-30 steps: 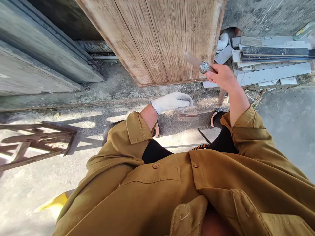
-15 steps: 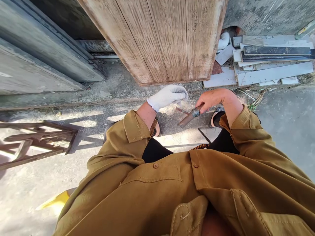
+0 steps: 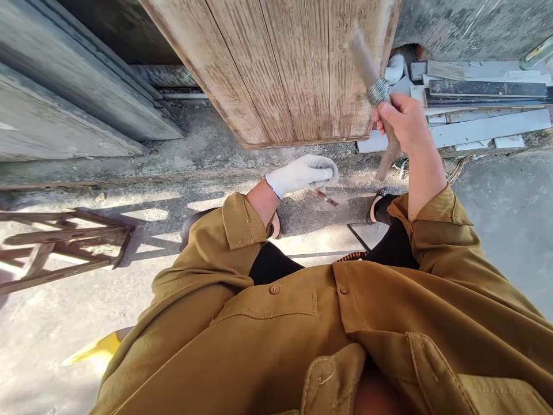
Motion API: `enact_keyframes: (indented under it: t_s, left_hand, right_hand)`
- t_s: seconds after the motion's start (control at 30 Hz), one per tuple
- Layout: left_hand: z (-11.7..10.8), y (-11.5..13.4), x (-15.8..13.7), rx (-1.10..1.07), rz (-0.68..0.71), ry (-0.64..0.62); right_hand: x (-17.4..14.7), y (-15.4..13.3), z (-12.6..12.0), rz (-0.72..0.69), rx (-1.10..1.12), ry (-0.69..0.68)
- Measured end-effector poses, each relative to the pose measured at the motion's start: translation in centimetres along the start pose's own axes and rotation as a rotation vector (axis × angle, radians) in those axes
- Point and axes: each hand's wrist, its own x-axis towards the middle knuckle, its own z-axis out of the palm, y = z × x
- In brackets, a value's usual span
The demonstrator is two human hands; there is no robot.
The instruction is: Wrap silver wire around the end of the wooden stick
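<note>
My right hand [image 3: 408, 124], bare, is raised in front of the wooden panel's lower right and grips a rough wooden stick [image 3: 365, 57]. Several turns of thin grey wire [image 3: 378, 91] are wound round the stick's middle, just above my fingers. The stick's upper end is blurred. Lower and to the left, my left hand [image 3: 305, 174], in a white knit glove, is closed with its fingers curled; what they pinch is hidden. A short, thin brown strip [image 3: 327, 197] shows just under the gloved fingertips, and I cannot tell whether it is held.
A weathered wooden panel [image 3: 294, 75] leans ahead over a concrete ledge. White and dark board offcuts [image 3: 484, 129] lie stacked at the right, beside a white pipe [image 3: 394, 69]. On the left stand grey boards [image 3: 86, 80] and a wooden frame [image 3: 64, 236]. Something yellow [image 3: 97, 350] lies lower left.
My right hand has swung the wire-wound stick up and forward, away from my left hand, turning it steeper. My gloved left hand and the brown strip have shifted slightly right.
</note>
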Motion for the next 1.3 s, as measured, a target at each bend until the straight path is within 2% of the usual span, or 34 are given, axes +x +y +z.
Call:
enact_keyframes:
  t_s: [0.1,0.2,0.27,0.4,0.5,0.53,0.6,0.63,0.67,0.77,0.8,0.83,0.87,1.0,1.1,1.17,1.23,1.3]
  left_hand:
    - [-0.1,0.7,-0.5,0.025,-0.037,-0.065]
    - [-0.8,1.0,-0.9,0.068,-0.031,-0.058]
    - [-1.4,1.1,-1.0,0.078,0.002,-0.012]
    - [-2.0,0.8,-1.1,0.078,0.025,0.058]
    - [-1.9,0.7,-0.9,0.065,0.020,0.079]
    - [-1.8,0.7,-0.8,0.059,0.018,0.091]
    - [-1.5,0.7,-0.6,0.051,0.012,0.131]
    - [-1.3,0.6,-0.4,0.048,0.012,0.164]
    - [-1.1,0.6,-0.2,0.044,0.012,0.195]
    - [-0.6,0.6,0.1,0.018,-0.001,0.233]
    - [-0.5,0.6,0.1,0.012,-0.009,0.219]
    - [-0.4,0.6,0.0,0.009,-0.013,0.200]
    - [-0.4,0.7,-0.1,0.008,-0.013,0.183]
    - [-0.5,0.9,-0.4,-0.008,-0.006,0.109]
    - [-0.5,0.8,-0.4,-0.017,-0.016,0.026]
    - [-0.4,0.8,-0.3,-0.004,-0.027,-0.012]
    - [-0.4,0.8,-0.2,0.010,-0.033,-0.037]
    - [-0.6,0.9,-0.3,0.030,-0.025,-0.042]
  right_hand:
    - [0.5,1.5,0.4,0.022,-0.408,-0.106]
    - [0.3,1.6,1.0,0.069,-0.677,-0.351]
    - [-0.1,1.0,1.5,0.125,-0.737,-0.547]
    - [-1.1,-0.3,3.1,0.216,-0.621,-0.927]
    - [-1.6,-1.3,3.9,0.319,-0.436,-1.123]
    - [-1.7,-1.6,3.8,0.322,-0.362,-1.189]
    - [-1.8,-2.1,3.2,0.243,-0.208,-1.268]
    - [-1.8,-2.3,2.6,0.173,-0.097,-1.243]
    - [-1.8,-2.5,2.0,0.105,0.025,-1.150]
    - [-1.7,-2.7,-0.1,-0.094,0.366,-0.560]
    - [-1.7,-2.7,-0.6,-0.117,0.398,-0.389]
    - [-1.7,-2.7,-1.1,-0.107,0.374,-0.287]
    - [-1.6,-2.7,-1.4,-0.066,0.306,-0.240]
    - [-1.3,-2.5,-1.8,0.117,-0.022,-0.231]
    - [-0.9,-2.3,-1.3,0.161,-0.341,-0.177]
    - [-0.7,-2.1,-0.6,0.151,-0.605,-0.193]
    - [-0.6,-1.9,0.2,0.136,-0.825,-0.283]
    - [-0.7,-1.8,1.1,0.153,-0.977,-0.465]
